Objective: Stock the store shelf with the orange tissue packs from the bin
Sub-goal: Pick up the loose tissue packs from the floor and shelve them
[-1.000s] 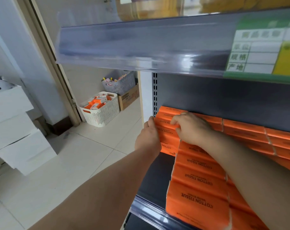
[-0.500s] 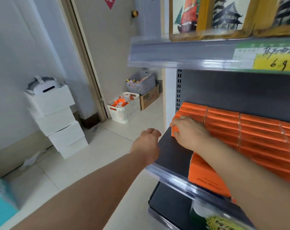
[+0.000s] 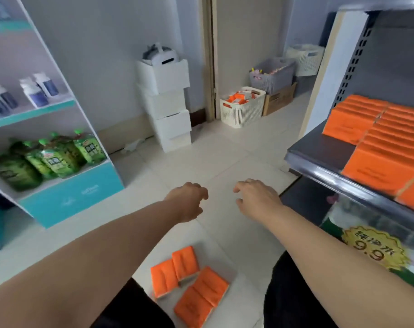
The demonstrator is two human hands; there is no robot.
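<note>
Hovering beside the shelf (image 3: 319, 151), the left hand (image 3: 188, 201) and right hand (image 3: 258, 200) hold nothing, fingers loosely curled. Orange packs (image 3: 390, 147) sit on the shelf.

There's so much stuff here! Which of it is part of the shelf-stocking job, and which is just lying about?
Job:
shelf
shelf packs
floor packs
white bin
left hand and right hand, both empty

Lying about:
green bottles
white boxes
grey basket
cardboard box
</note>
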